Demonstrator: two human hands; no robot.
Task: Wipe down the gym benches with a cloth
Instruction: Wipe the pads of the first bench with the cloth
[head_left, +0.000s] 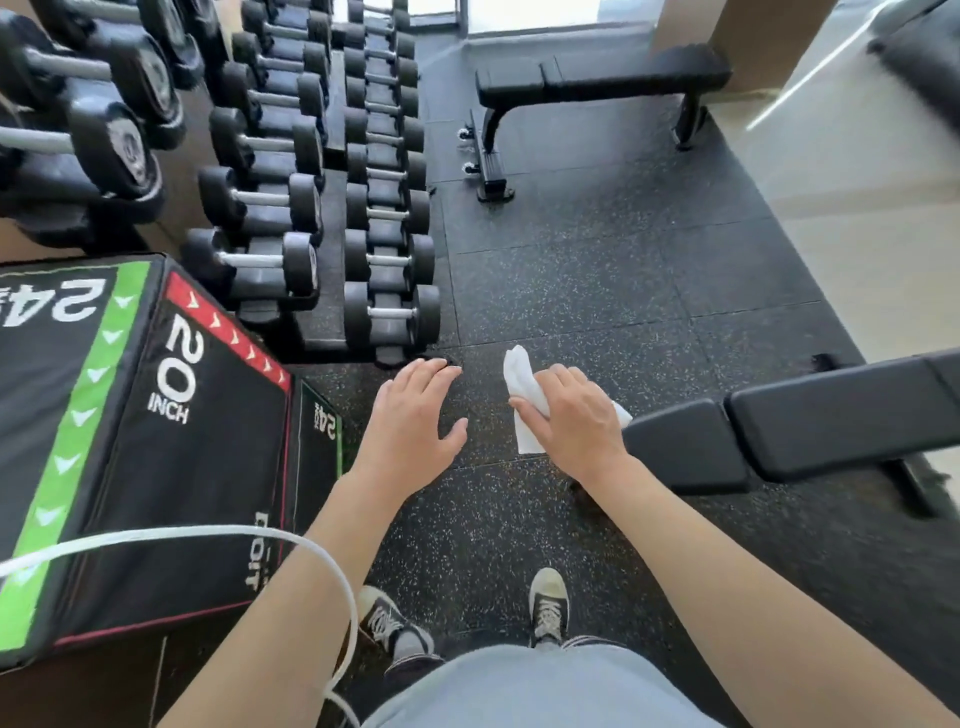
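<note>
lower left, a plyo box (130, 441) marked 20 inch; upper left, racked dumbbells (311, 171). centre, the left hand (410, 421) hangs palm down over the rubber floor (597, 270), fingers spread and holding nothing. just right of centre, the right hand (571, 415), knuckles up and wrist bent toward the right edge, has its fingers curled around a white cloth (522, 387), whose loose ends stick out above and below the fist. it sits just beside the near end of the closest bench (779, 421), at right; a second bench (597, 78) stands in the upper centre. to wipe well, the cloth should probably be flattened under the palm and drawn along the pad in overlapping passes, the free hand steadying.
</note>
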